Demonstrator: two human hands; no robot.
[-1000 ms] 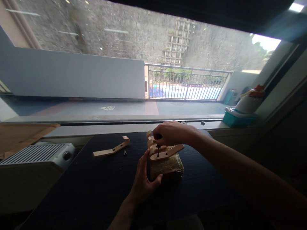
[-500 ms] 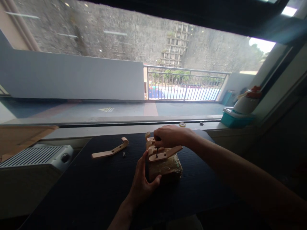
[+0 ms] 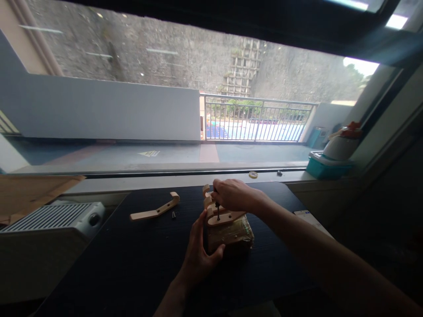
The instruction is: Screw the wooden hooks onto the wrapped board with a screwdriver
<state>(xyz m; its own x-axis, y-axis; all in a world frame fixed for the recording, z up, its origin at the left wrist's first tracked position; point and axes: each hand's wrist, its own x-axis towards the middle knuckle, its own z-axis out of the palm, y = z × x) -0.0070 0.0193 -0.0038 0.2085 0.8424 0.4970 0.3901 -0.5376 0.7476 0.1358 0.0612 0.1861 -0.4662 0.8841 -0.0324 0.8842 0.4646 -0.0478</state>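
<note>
My right hand (image 3: 236, 194) is closed round a screwdriver (image 3: 218, 212), its handle mostly hidden by the fingers. The dark shaft points straight down at a hole in a pale wooden hook (image 3: 225, 219). That hook lies across a brown, film-wrapped block (image 3: 231, 235), with more curved wooden hooks behind it, partly covered by my hand. My left hand (image 3: 200, 248) grips the block's near left side, fingertips by the hook's curved end and thumb on the front. To the left, a loose wooden hook (image 3: 157, 211) and small screws (image 3: 174, 215) lie on the black table (image 3: 132, 259).
A flat, white-faced object (image 3: 309, 217) lies beyond my right forearm. On the window sill are a small yellowish ring (image 3: 253, 175), a small metal piece (image 3: 279, 173) and a teal box (image 3: 325, 168). Cardboard (image 3: 36, 191) and a grilled white unit (image 3: 66, 215) stand left of the table.
The view has shifted slightly. My right hand has turned a little on the screwdriver, and its forearm sits lower, uncovering the white-faced object. My left hand keeps its grip.
</note>
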